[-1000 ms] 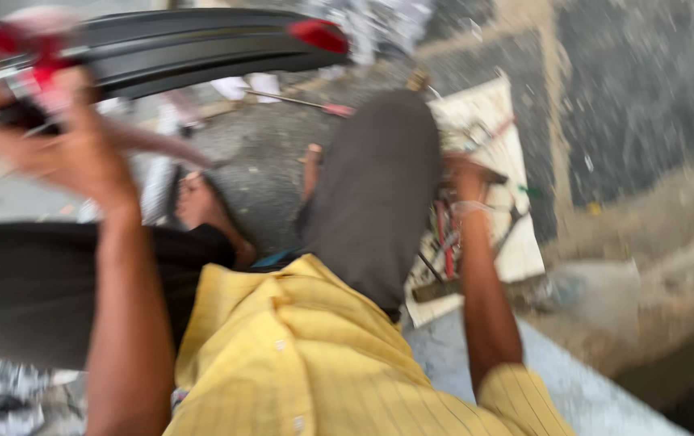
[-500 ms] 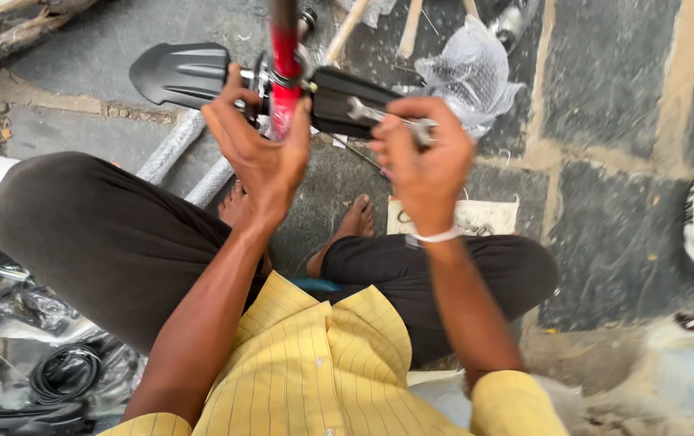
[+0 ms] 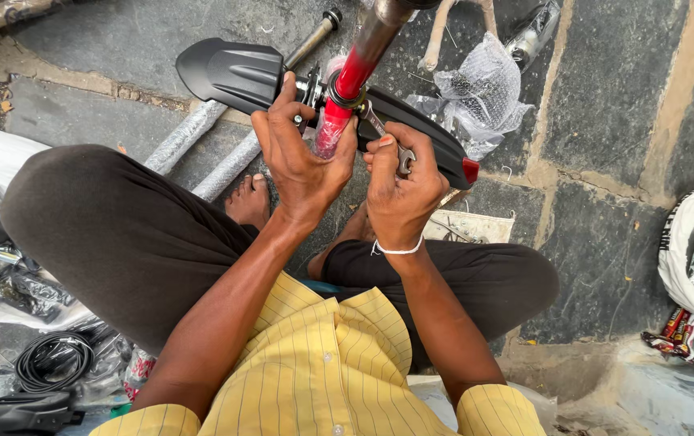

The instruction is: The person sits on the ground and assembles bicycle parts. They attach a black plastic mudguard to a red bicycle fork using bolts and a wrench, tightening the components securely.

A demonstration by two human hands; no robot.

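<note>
Two hands work at the far centre: our left hand (image 3: 302, 157) grips the red tube (image 3: 339, 105) over the black mudguard (image 3: 238, 74); our right hand (image 3: 399, 182) clamps a wrench (image 3: 383, 137), mid-tightening, seemingly needing another turn.

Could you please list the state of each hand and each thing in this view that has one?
left hand: closed around the red tube, steadying it
right hand: gripping the spanner
spanner: head set at the mudguard mount
red tube: upright, slightly tilted
black mudguard: lying across the tube
bubble wrap: crumpled on the stone floor
black cable: coiled
</note>
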